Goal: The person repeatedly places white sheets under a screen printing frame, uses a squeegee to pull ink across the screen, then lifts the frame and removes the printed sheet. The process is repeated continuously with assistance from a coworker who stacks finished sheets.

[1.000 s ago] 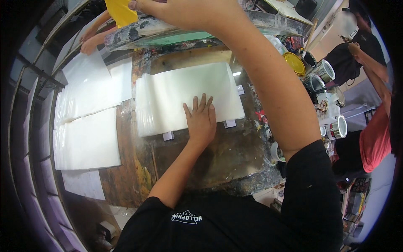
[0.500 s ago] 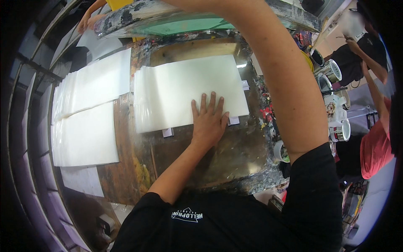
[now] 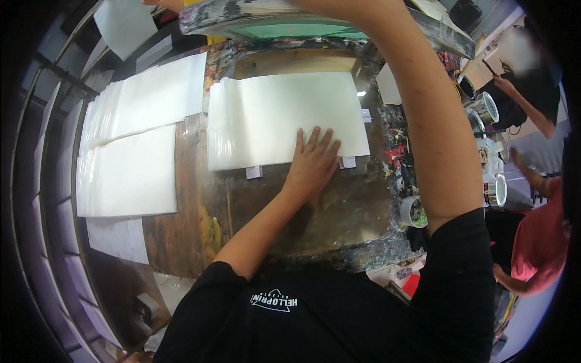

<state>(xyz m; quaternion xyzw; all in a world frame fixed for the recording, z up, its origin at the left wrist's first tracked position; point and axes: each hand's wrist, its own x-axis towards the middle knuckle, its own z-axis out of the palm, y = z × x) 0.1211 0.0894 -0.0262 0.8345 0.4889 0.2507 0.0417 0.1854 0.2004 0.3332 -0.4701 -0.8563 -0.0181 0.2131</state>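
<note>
My left hand point(image 3: 313, 164) lies flat near the front right edge of a translucent white sheet point(image 3: 284, 115), its fingers stretched out and slightly apart. The sheet tops a fanned pile on the stained work board point(image 3: 302, 212). Small pale tabs point(image 3: 254, 172) stick out from under the pile's edges. My right forearm point(image 3: 411, 72) stretches up past the top edge of the picture, so the right hand is hidden. It reaches toward a raised, paint-covered frame point(image 3: 224, 15) with green mesh point(image 3: 296, 31), tilted up behind the pile.
Two more fanned piles of white sheets point(image 3: 133, 169) lie on the left, beside a metal rack point(image 3: 30, 157). Paint cans point(image 3: 487, 109) and a clear cup point(image 3: 414, 212) line the right side. At the upper left, another person's hand is near a white sheet point(image 3: 124, 27). Other people stand at the right.
My view has shifted a little, moving the table in the picture. At the upper left, a white sheet is now raised near the other person. My left hand stays flat on the pile.
</note>
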